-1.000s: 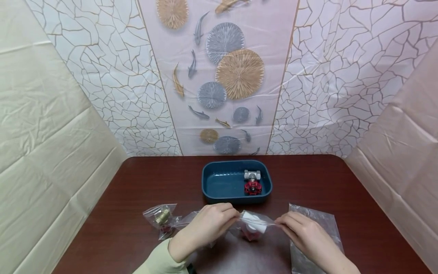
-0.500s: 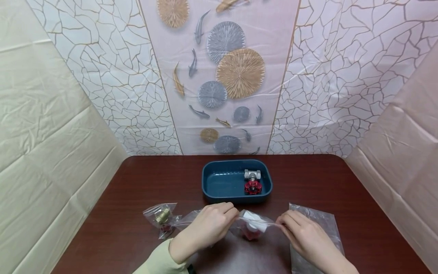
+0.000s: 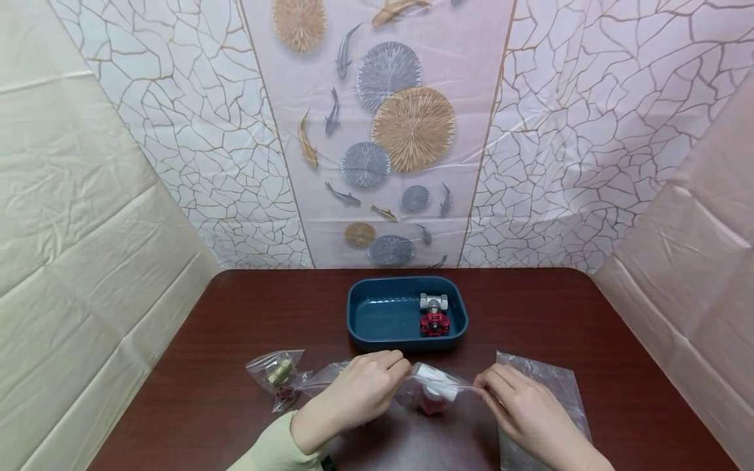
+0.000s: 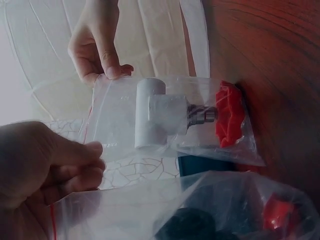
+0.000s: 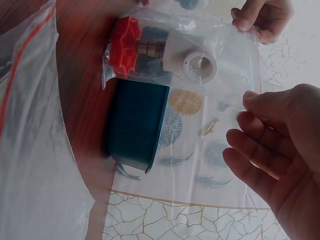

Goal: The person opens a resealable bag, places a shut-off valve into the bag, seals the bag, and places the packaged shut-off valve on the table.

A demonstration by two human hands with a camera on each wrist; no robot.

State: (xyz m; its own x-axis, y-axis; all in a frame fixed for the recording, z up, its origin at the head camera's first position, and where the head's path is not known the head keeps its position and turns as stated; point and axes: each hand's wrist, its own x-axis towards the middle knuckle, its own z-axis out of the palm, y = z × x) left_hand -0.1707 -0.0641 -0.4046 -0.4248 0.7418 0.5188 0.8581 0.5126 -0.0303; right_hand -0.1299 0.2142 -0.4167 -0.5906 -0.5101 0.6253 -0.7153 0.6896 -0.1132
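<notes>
A clear zip bag (image 4: 117, 112) is stretched between my two hands by its top edge. Inside it is a white tee-shaped valve (image 3: 437, 383) with a metal stem and a red handwheel (image 4: 230, 115). My left hand (image 3: 366, 387) pinches the left end of the bag's mouth between thumb and fingers. At the other end, my right hand (image 3: 525, 400) pinches the edge with thumb and index finger, its remaining fingers loosely bent in the right wrist view. The bag hangs upright, handwheel down at the table.
Behind the hands stands a blue tray (image 3: 377, 341) with a silver valve (image 3: 434, 314) with a red handwheel at its right end. A bagged brass valve (image 3: 280, 371) lies at left, another clear bag (image 3: 321, 378) beside it. A flat clear bag (image 3: 548, 386) lies beneath my right hand.
</notes>
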